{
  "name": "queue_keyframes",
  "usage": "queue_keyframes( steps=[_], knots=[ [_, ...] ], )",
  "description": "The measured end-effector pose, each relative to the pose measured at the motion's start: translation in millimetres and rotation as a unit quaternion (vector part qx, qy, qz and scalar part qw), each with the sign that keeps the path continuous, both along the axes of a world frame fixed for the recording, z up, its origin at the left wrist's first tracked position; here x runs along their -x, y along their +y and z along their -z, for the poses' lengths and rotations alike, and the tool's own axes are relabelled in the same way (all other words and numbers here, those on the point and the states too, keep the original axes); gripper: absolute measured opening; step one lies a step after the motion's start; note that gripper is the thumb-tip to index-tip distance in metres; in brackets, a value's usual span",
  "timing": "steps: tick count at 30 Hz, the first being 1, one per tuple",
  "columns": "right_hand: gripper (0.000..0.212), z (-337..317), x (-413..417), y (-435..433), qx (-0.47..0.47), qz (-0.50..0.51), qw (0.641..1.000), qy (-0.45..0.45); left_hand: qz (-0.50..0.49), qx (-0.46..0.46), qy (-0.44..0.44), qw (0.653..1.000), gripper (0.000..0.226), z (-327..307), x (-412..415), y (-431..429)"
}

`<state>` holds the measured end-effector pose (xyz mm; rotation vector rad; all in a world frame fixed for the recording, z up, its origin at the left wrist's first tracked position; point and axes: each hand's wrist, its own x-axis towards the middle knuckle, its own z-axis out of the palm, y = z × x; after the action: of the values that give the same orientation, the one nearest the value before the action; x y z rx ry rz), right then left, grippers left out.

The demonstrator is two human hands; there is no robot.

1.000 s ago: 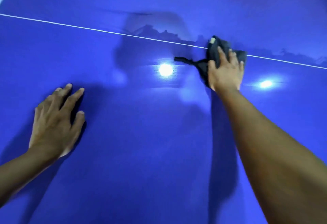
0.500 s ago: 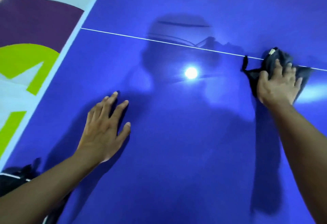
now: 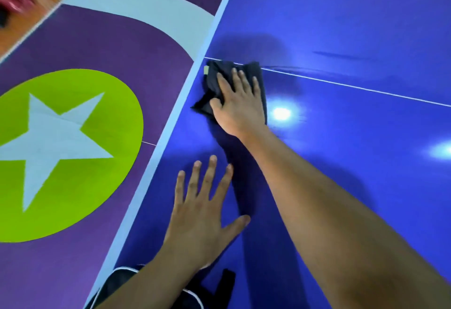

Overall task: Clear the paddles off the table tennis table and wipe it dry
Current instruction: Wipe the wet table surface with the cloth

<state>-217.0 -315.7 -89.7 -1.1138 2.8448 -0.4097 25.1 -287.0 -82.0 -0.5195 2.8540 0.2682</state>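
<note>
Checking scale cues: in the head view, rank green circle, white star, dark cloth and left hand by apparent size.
1. green circle
2. white star
3. left hand and dark cloth: unsure, the hand is nearer, the cloth partly covered.

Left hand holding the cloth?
No, the left hand lies flat on the table; the right hand presses the cloth by the table edge.

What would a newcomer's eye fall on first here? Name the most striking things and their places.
The right hand presses a dark cloth onto the blue table, by its left edge where the white line ends. Nearer, the left hand lies flat on the table. On the floor to the left sits a lime-green circle with a pale star.
</note>
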Motion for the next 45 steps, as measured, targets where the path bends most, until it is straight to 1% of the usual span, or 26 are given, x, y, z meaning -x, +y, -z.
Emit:
queue_keyframes(
  steps=[2,4,11,16,19,22,23,24,26,28,29,32,34,36,39,40,42,44,45],
  knots=[
    [0.065,1.3,-16.7,-33.6,0.000,-0.055,0.998,-0.014,0.006,0.006,-0.003,1.000,0.092,3.8,-1.8,-5.5],
    [0.063,3.8,-25.9,-49.5,-0.001,-0.083,0.996,-0.020,0.011,0.009,-0.005,1.000,0.092,4.2,-1.5,-6.8],
    [0.060,3.0,-23.6,-38.8,0.009,-0.074,0.997,-0.021,-0.014,-0.005,0.003,1.000,0.094,-0.1,-0.8,-13.2],
    [0.060,4.8,5.6,48.1,0.020,0.020,1.000,-0.010,-0.048,-0.004,-0.004,0.999,0.089,-13.4,1.5,-9.5],
    [0.061,1.1,30.7,122.7,0.006,0.066,0.998,-0.019,-0.090,-0.003,-0.023,0.996,0.084,-27.6,12.6,-1.9],
    [0.061,-1.8,56.3,214.0,-0.004,0.124,0.992,-0.016,-0.141,0.000,-0.035,0.989,0.079,-40.6,30.9,22.7],
    [0.061,-3.2,63.7,243.5,-0.004,0.145,0.989,-0.017,-0.145,-0.001,-0.033,0.989,0.076,-43.1,35.6,34.9],
    [0.061,-4.4,69.1,270.7,-0.003,0.165,0.986,-0.018,-0.132,-0.007,-0.026,0.991,0.073,-45.7,38.6,49.1],
    [0.061,-6.0,79.3,332.4,-0.006,0.203,0.979,-0.010,-0.065,-0.021,-0.004,0.998,0.067,-46.0,44.7,96.0],
    [0.060,-7.0,85.8,389.9,-0.012,0.236,0.972,-0.011,-0.002,-0.017,0.005,1.000,0.072,-40.0,46.5,146.6],
    [0.060,-7.4,87.3,413.2,-0.013,0.252,0.968,-0.010,0.008,-0.007,0.009,1.000,0.075,-36.6,48.0,163.9],
    [0.060,-9.3,88.1,486.5,-0.014,0.298,0.955,-0.008,-0.041,0.007,0.018,0.999,0.069,-26.2,59.9,200.0],
    [0.060,-11.0,86.9,524.9,-0.023,0.326,0.945,-0.011,-0.057,0.014,0.017,0.998,0.075,-20.7,63.0,208.6],
    [0.061,-11.4,83.7,554.0,-0.025,0.352,0.936,-0.010,-0.054,0.003,0.027,0.998,0.076,-17.4,60.1,212.1],
    [0.061,-11.7,78.0,567.1,-0.015,0.386,0.922,-0.014,-0.027,-0.016,0.028,0.999,0.074,-21.8,54.3,205.8],
    [0.061,-11.5,74.6,562.9,-0.011,0.394,0.919,-0.017,-0.014,-0.026,0.020,0.999,0.076,-24.6,51.6,200.5],
    [0.061,-10.8,64.1,548.3,-0.010,0.399,0.917,-0.022,0.014,-0.039,0.006,0.999,0.073,-29.4,43.2,189.9],
    [0.062,-10.1,49.7,530.2,-0.017,0.394,0.919,-0.021,0.033,-0.024,-0.008,0.999,0.071,-34.3,30.1,181.9],
    [0.062,-8.5,40.5,514.6,-0.018,0.383,0.924,-0.020,0.027,-0.008,-0.015,0.999,0.070,-37.4,18.9,173.6]
  ],
)
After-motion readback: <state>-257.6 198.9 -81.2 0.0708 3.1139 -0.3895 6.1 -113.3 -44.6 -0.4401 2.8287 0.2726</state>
